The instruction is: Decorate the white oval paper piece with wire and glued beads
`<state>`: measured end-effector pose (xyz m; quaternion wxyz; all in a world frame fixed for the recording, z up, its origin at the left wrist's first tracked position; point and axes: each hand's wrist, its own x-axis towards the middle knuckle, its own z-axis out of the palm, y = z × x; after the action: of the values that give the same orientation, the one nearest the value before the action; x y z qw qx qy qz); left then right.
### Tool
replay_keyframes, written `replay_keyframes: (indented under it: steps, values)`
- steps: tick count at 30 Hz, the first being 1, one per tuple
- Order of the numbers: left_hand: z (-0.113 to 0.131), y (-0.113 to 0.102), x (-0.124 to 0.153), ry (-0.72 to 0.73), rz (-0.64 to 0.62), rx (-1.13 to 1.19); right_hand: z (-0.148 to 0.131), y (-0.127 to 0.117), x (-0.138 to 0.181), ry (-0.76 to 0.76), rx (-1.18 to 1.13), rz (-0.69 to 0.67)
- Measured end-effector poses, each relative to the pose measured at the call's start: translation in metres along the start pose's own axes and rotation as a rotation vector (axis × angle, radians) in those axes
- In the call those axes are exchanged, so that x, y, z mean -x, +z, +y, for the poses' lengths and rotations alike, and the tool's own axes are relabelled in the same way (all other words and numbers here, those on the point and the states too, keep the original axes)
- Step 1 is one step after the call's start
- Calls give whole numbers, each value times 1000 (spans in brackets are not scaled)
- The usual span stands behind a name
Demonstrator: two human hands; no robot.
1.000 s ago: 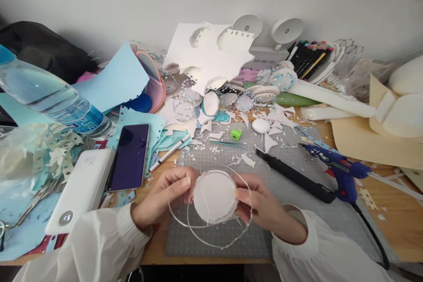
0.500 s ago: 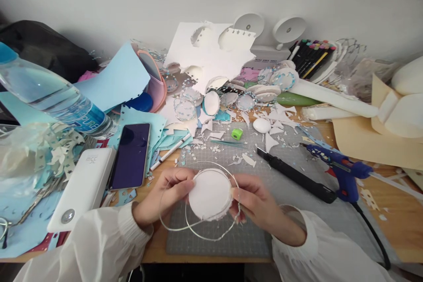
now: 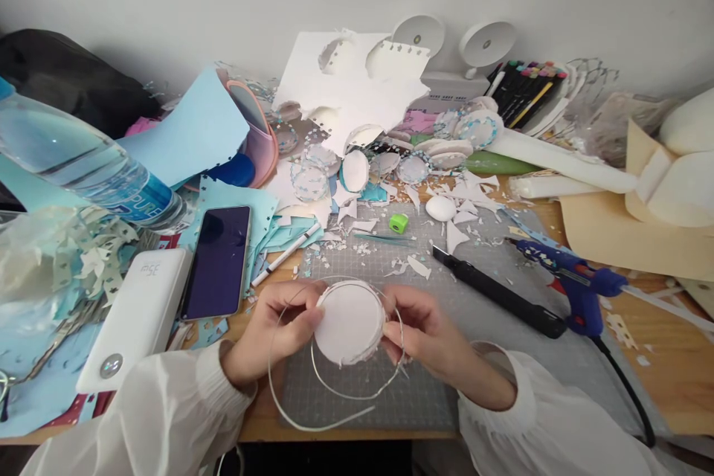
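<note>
A round white paper disc (image 3: 349,323) is held up over the front of the grey cutting mat. My left hand (image 3: 290,323) pinches its left edge between thumb and fingers. At the right edge, the thumb and fingers of my right hand (image 3: 418,323) are closed on a thin silvery wire (image 3: 357,396), against or very near the disc's rim. This wire loops loosely around the disc, and one free end lies in front of it. Part of the wire behind the fingers is hidden.
To the right lie a black utility knife (image 3: 496,290) and a blue glue gun (image 3: 563,268) with its cable. A phone (image 3: 217,260), power bank (image 3: 134,320) and water bottle (image 3: 100,156) are on the left. Paper scraps and wire-trimmed discs (image 3: 309,180) crowd the back.
The disc has shifted slightly left and up. The wire's loose end has swung down and toward me, widening its loop. My right fingers have moved a little along the rim.
</note>
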<state>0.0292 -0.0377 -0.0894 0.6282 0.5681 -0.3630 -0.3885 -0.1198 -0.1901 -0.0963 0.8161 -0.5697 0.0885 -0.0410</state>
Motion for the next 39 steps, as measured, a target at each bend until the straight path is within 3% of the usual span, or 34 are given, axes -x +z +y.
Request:
replay_keyframes:
  steps: [7, 11, 16, 23, 26, 29, 32, 34, 37, 39]
  values:
    - [9, 4, -2, 34, -24, -54, 2, 0, -2, 15, -32, 10]
    - [0, 2, 0, 31, 23, -10, 3, 1, -4, 86, -20, 57]
    - [-12, -2, 1, 2, 48, 44, 4, 1, -4, 146, -137, -2]
    - [-11, 0, -3, -116, 55, 86, 5, -1, -8, 129, -204, 144]
    - [-5, 2, -5, -67, 54, 58, 5, -6, -15, 78, -298, 196]
    - [2, 2, -4, 46, 106, -158, 4, -15, -23, 18, -379, 236]
    - [6, -7, 0, 194, 208, -605, 4, -23, -30, -22, -425, 254]
    - [7, -20, 4, 261, 358, -936, 5, -27, -32, -38, -444, 256]
    - [10, -45, 6, 161, 643, -1380, 9, -29, -34, -48, -457, 244]
    - [12, -60, 6, -66, 748, -1593, 11, -29, -34, -51, -460, 233]
